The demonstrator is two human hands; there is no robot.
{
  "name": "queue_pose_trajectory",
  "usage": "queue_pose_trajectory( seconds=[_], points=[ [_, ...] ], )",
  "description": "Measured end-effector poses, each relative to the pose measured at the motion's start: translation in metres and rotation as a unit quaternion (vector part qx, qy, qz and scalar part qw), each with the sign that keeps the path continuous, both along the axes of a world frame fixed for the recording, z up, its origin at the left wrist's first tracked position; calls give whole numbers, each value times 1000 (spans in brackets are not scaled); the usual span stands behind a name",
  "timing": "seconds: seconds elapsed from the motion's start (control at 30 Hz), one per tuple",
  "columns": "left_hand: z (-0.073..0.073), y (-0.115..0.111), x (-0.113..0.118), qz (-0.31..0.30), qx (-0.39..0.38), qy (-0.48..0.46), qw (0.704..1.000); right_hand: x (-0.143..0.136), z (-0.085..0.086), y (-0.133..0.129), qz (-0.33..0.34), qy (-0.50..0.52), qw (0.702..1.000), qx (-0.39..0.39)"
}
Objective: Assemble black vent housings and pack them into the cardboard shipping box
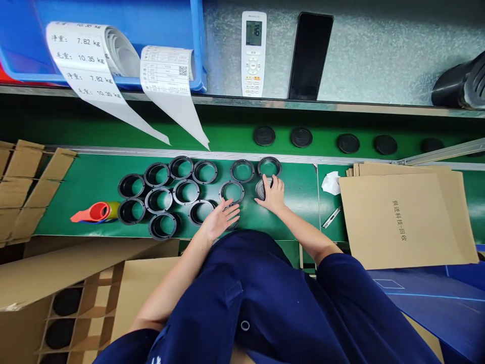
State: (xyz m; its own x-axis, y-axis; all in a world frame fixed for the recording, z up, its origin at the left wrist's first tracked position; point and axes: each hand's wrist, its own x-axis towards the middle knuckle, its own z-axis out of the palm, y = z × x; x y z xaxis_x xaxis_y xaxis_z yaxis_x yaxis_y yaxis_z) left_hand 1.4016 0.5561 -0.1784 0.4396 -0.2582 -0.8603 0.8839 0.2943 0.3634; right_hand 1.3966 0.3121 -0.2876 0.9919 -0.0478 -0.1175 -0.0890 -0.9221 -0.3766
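Note:
My right hand [275, 196] has its thumb and fingers around a round black cap [260, 189] at the middle of the green bench. Directly behind that cap sits an open black ring [279, 168]. My left hand [219, 221], fingers spread, hovers at the near edge of the bench and holds nothing. It partly covers a black ring [232, 225] by its fingertips. Another ring [232, 191] lies just beyond those fingers. Several more black rings, such as one [162, 226] near the front edge, stand in a loose group to the left.
Several black caps [264, 136] line the green ledge behind. Left are a red-and-yellow tape-like item [99, 211] and cardboard dividers [26, 177]. At right lie a utility knife [331, 217], white paper [331, 183] and flat cardboard [409, 222]. Above, label rolls [166, 71], a remote [253, 53] and a phone [311, 55].

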Motion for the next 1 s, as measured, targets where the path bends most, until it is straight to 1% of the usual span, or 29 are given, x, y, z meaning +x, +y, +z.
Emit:
queue_pose_trajectory(
  seconds=[0.1,0.17,0.23,0.3,0.4,0.47,0.53,0.6,0.67,0.7,0.73,0.77,0.8,0.83,0.87,0.9,0.93,0.97,1.0],
  points=[
    [-2,6,-3,5,7,9,1000,-12,-17,-2,8,25,999,-17],
    [-2,9,-5,11,10,11,1000,-21,-21,0,9,40,999,-19],
    [-4,11,-6,17,13,14,1000,-27,-18,0,32,49,998,-16],
    [-6,13,-7,22,18,21,999,-26,-9,1,65,47,997,-10],
    [-11,16,-8,23,26,35,999,-17,9,5,95,2,995,7],
    [-12,18,-8,28,34,41,998,-14,15,10,103,-21,994,17],
    [-12,20,-7,35,47,47,997,-17,13,15,121,-1,992,26],
    [-11,23,-6,40,55,50,996,-20,6,18,146,35,988,32],
    [-10,27,-5,45,59,47,996,-10,1,15,162,37,985,39],
    [-10,29,-4,48,61,44,996,3,1,11,148,22,988,45],
    [-10,30,-3,50,65,44,996,23,2,4,116,2,992,54],
    [-9,31,-2,51,70,46,995,49,4,-5,60,-16,996,70],
    [-9,32,-1,53,73,47,995,80,7,-15,-23,-23,994,101],
    [-8,33,0,56,73,49,995,113,10,-26,-118,-20,983,138],
    [-7,34,1,61,73,52,994,147,12,-36,-210,-1,960,184],
    [-6,35,2,70,71,54,994,178,14,-45,-280,23,933,225],
    [-5,37,3,81,68,53,993,206,14,-52,-328,47,907,261],
    [-4,39,3,94,65,52,992,229,14,-57,-355,70,886,289],
    [-3,41,3,107,64,50,991,246,12,-59,-365,87,873,312]
  ],
)
